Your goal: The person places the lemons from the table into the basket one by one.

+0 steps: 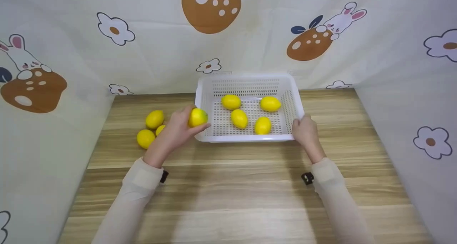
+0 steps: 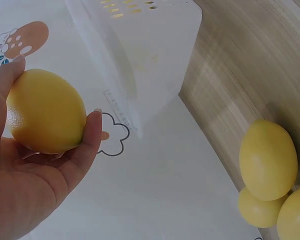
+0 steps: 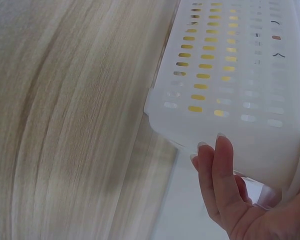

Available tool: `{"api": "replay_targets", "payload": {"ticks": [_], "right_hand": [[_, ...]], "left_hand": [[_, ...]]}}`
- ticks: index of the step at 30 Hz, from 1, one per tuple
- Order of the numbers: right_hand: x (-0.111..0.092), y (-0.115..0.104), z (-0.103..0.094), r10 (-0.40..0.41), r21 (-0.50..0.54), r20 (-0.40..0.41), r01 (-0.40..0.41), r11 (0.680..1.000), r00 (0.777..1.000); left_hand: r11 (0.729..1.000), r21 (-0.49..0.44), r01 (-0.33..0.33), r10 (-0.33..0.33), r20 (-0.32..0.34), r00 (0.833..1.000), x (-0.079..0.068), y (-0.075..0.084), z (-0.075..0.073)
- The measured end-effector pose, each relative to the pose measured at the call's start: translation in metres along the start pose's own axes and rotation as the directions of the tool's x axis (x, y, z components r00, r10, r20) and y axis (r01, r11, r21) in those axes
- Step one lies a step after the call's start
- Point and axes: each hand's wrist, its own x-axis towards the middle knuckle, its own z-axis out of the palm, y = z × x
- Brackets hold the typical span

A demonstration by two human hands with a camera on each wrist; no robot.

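- The white basket (image 1: 246, 138) sits at the far side of the table (image 1: 228, 194) with four lemons on its slotted floor.
- By the basket's own clock, one lemon (image 1: 231, 102) lies at 10, another lemon (image 1: 239, 119) at 8, a third lemon (image 1: 270, 104) at 2 and a fourth lemon (image 1: 263, 125) at 5; I cannot tell whether those at 10 and 8 touch.
- My left hand (image 1: 176, 126) holds a green-tipped lemon (image 1: 198, 117) between thumb and fingers by the basket's 9 o'clock rim; my left wrist view shows a gap between it and the basket.
- My right hand (image 1: 306, 130) grips the basket's rim at 4 o'clock, fingers against the outer wall; its thumb is hard to make out.
- On the table beyond the basket's 9 o'clock side, three lemons (image 1: 154, 119) lie grouped; my left arm partly hides one, and my left wrist view cuts another off at its edge.
- Through the slots, my right wrist view shows only yellow patches; I cannot tell which lemons they are.
- The black pieces at my cuffs (image 1: 142, 174) are too small to identify.
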Motion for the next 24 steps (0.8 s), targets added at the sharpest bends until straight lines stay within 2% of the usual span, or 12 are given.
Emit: {"api": "replay_targets", "payload": {"ticks": [14, 24], "right_hand": [[0.0, 0.001, 0.001, -0.012, 0.004, -0.019, 0.012, 1.0, 1.0], [0.0, 0.001, 0.001, -0.019, 0.001, -0.017, 0.019, 1.0, 1.0]], "left_hand": [[0.999, 0.013, -0.048, 0.048, 0.016, 0.999, 0.017, 0.014, 0.0], [1.0, -0.014, -0.016, 0.017, 0.055, 0.998, 0.031, 0.023, 0.0]]}}
